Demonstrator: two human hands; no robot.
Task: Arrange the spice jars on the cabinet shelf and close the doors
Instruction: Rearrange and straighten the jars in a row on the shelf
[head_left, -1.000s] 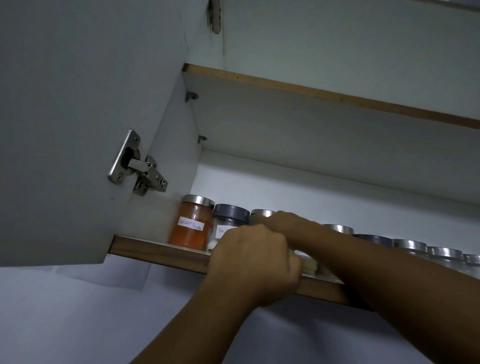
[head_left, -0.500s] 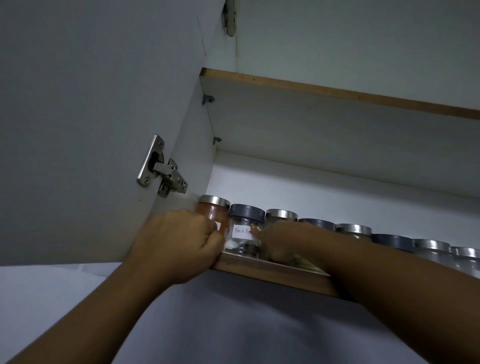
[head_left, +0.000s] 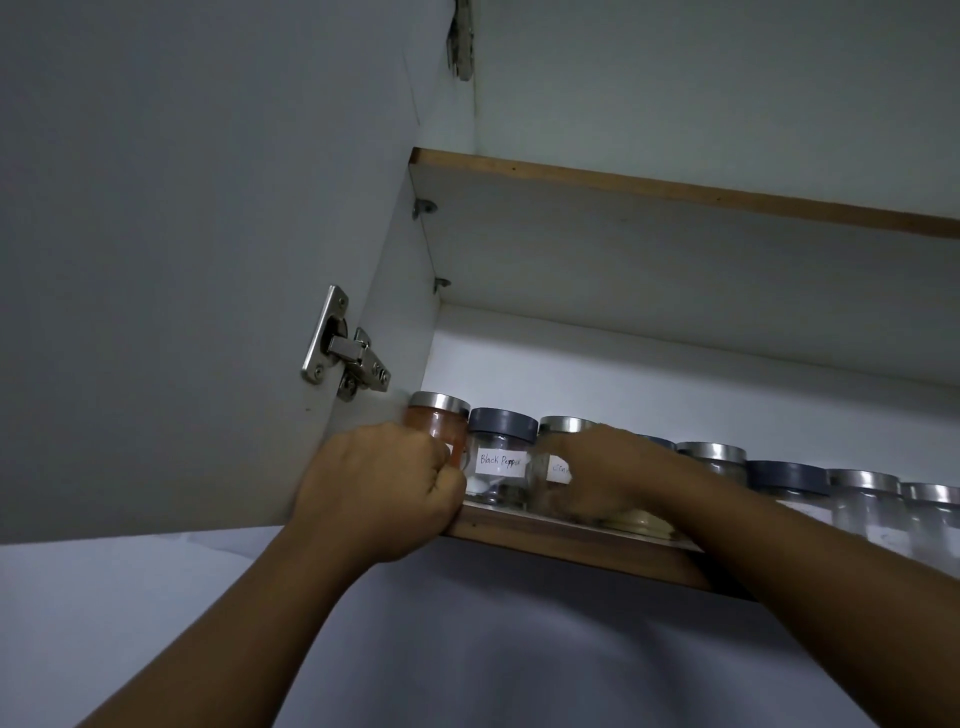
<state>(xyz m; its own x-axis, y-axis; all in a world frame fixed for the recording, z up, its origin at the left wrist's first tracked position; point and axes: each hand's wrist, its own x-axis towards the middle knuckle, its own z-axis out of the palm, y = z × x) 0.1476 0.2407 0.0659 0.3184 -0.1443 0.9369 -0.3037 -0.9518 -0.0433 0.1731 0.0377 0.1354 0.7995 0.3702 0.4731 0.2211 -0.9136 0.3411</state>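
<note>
A row of several glass spice jars stands on the lower cabinet shelf. At the far left is an orange-red jar with a silver lid; my left hand is curled around its front. Beside it stands the Black Pepper jar with a grey lid. My right hand wraps around the third jar, silver-lidded with a white label. More jars continue to the right, partly hidden by my right forearm.
The left cabinet door hangs open, its steel hinge near my left hand. An upper shelf sits above the jars. A white wall lies below the cabinet.
My left hand went from the middle of the shelf edge to the orange-red jar at the far left. The right hand slid left to the third jar. The camera shifted slightly.
</note>
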